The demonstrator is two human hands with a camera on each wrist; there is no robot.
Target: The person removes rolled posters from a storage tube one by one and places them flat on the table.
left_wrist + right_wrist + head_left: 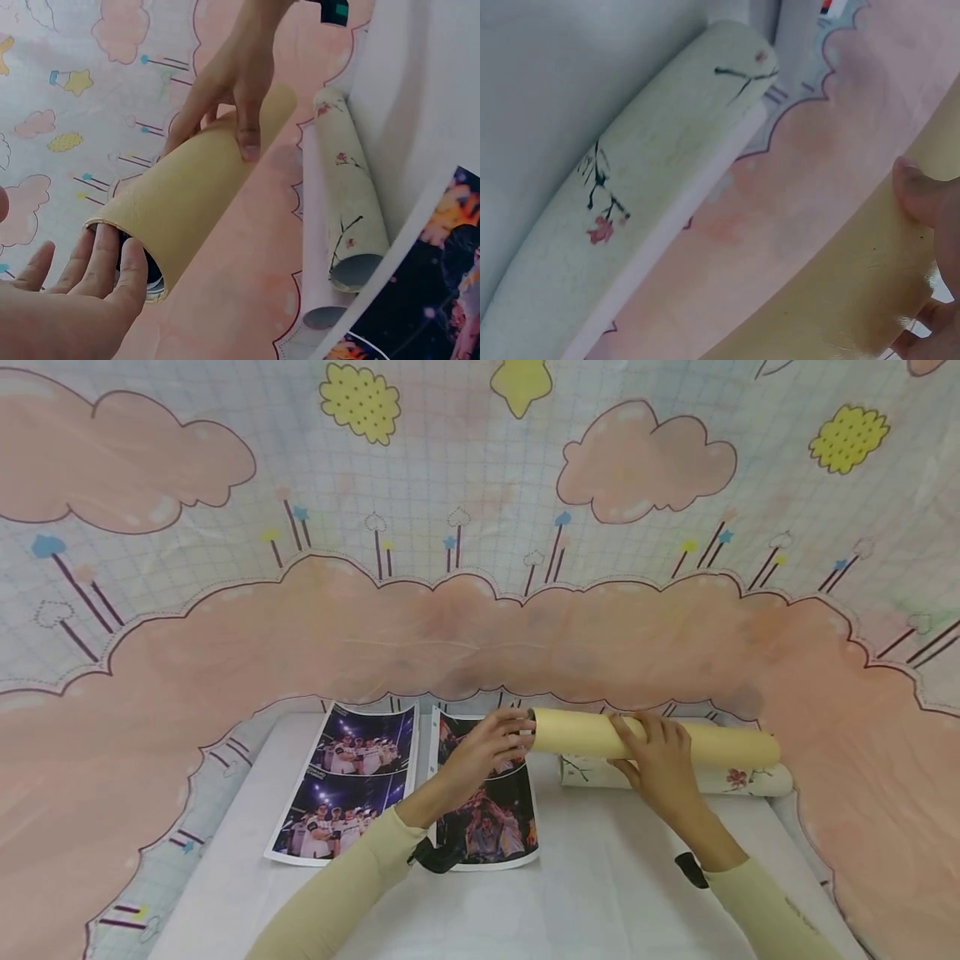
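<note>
A yellow tube-shaped roll (pixel 570 732) is held up above the back right of the table. My right hand (pixel 660 768) grips it around the middle from above, fingers over its far side and thumb on the near side. At its left end is my left hand (pixel 480 747). In the left wrist view, some fingers of the left hand (pixel 67 315) reach straight into the roll's open mouth, where a dark inside with a pale edge shows. Below the roll lies a white roll with a floral branch print (pixel 720 778), hollow at its end, beside a plain pale pink roll (pixel 322 311).
Two flat glossy photo sheets lie left of the rolls: a left sheet (pixel 345 785) with purple-lit group pictures and a darker sheet (pixel 491 818), partly behind the left arm. The white table (pixel 592 885) ends at a cloud-printed cloth (pixel 480 635) hung behind and around it.
</note>
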